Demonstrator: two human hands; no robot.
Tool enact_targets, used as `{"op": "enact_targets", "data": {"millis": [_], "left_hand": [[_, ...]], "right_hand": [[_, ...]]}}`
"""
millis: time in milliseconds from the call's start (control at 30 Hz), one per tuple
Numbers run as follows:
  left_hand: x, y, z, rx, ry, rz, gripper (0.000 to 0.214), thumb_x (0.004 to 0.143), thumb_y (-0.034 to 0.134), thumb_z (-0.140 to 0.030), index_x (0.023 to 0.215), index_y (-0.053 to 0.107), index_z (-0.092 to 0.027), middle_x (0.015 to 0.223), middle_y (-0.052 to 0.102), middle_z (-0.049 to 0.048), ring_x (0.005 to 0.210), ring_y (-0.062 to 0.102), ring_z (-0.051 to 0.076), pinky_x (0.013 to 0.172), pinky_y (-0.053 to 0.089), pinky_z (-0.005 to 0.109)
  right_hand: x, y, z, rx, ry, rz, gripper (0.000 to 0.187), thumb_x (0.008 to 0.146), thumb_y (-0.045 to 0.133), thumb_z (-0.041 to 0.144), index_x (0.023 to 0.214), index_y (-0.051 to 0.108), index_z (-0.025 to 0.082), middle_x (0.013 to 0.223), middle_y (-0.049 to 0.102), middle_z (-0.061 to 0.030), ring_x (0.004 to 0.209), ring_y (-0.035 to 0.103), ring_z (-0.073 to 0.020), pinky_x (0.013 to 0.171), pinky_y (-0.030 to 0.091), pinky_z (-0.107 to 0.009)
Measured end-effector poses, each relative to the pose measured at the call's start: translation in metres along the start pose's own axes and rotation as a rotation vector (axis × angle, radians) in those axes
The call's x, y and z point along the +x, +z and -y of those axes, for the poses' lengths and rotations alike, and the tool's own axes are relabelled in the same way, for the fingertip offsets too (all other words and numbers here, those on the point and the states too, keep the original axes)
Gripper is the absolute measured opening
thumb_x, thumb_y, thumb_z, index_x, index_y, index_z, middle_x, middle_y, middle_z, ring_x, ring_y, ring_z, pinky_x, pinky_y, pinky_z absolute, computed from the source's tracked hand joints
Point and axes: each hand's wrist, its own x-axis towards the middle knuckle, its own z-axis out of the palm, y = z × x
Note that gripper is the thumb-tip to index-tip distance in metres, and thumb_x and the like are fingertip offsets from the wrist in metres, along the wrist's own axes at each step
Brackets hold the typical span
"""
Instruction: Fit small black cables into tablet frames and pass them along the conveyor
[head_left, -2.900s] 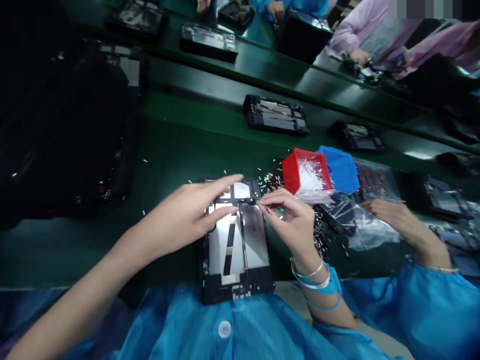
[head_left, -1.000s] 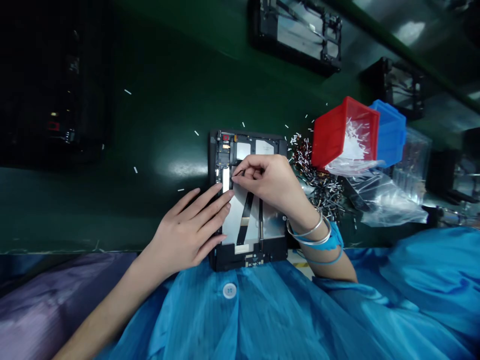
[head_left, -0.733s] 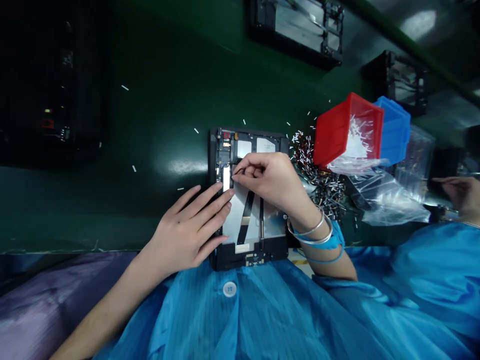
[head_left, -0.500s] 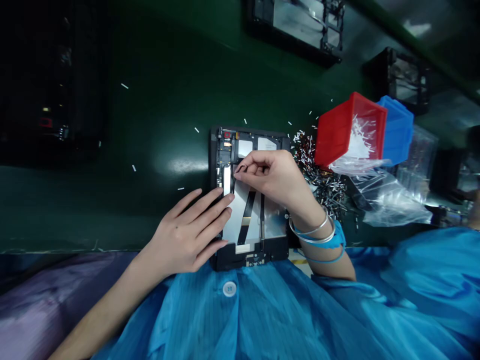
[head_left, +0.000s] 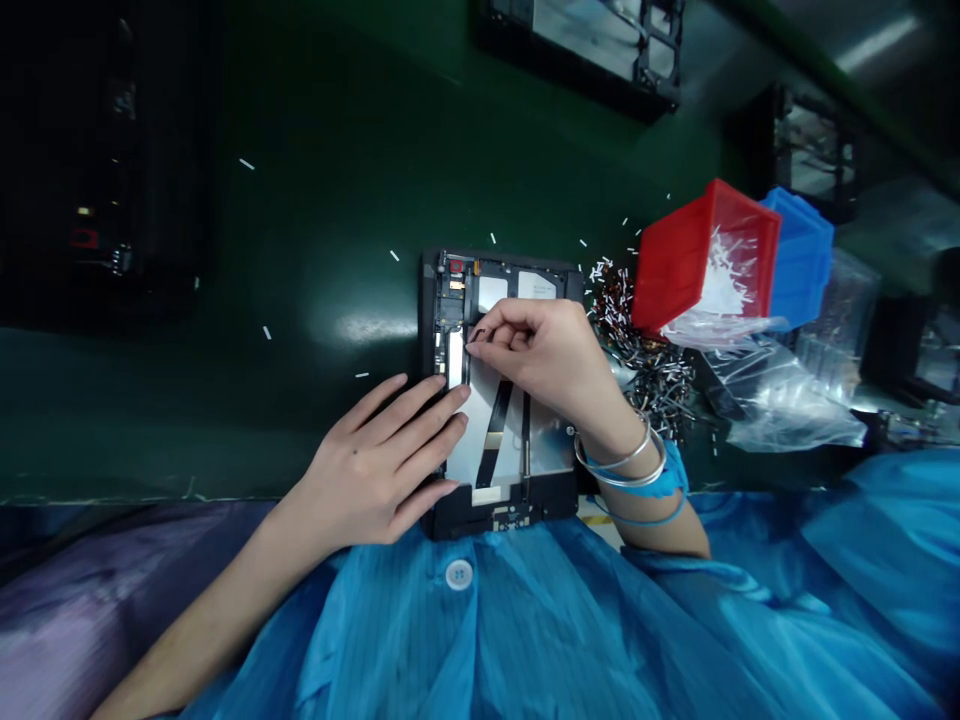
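An opened tablet (head_left: 551,455) lies before me at the table's front edge, its silver plates, dark ribbon cables and circuit board exposed. My left hand (head_left: 382,465) rests with fingers stretched out over the tablet's left side. My right hand (head_left: 544,345) is above the tablet's middle, thumb and forefinger pinched together beside the long white strip (head_left: 456,358) at the board. A small dark piece shows at those fingertips, too small to name. The palm and curled fingers of the right hand cover part of the silver plate.
Right of the tablet lies a pile of small dark and white strips (head_left: 649,370). Behind it stand a red bin (head_left: 675,260) with white pieces, a blue bin (head_left: 806,250) and a clear plastic bag (head_left: 780,405). More devices (head_left: 585,45) stand at the back. White bits (head_left: 247,164) dot the green table.
Both hands keep almost the same place on the tablet. The view has shifted slightly; the right fingertips stay pinched at the same spot.
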Motion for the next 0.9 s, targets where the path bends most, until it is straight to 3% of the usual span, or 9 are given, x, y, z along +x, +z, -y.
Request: {"op": "enact_targets", "data": {"millis": [500, 900], "left_hand": [[0.0065, -0.0032, -0.0037, 0.008, -0.026, 0.009, 0.039, 0.092, 0.050, -0.037, 0.120, 0.059, -0.012, 0.124, 0.065, 0.0104, 0.116, 0.058, 0.029, 0.107, 0.038, 0.046], [0.0077, -0.0046, -0.0037, 0.013, -0.025, -0.002, 0.036, 0.091, 0.051, -0.037, 0.119, 0.059, -0.015, 0.121, 0.067, 0.0092, 0.113, 0.061, 0.028, 0.104, 0.041, 0.047]], "right_hand": [[0.0002, 0.0020, -0.0031, 0.042, -0.033, -0.033, 0.005, 0.074, 0.067, 0.014, 0.076, 0.063, 0.016, 0.053, 0.051, 0.0070, 0.054, 0.045, -0.0077, 0.058, 0.033, -0.025], [0.0043, 0.0032, -0.0037, 0.042, 0.006, -0.038, 0.004, 0.074, 0.063, 0.014, 0.070, 0.062, 0.016, 0.054, 0.053, 0.0046, 0.055, 0.047, -0.0088, 0.056, 0.032, -0.025]]}}
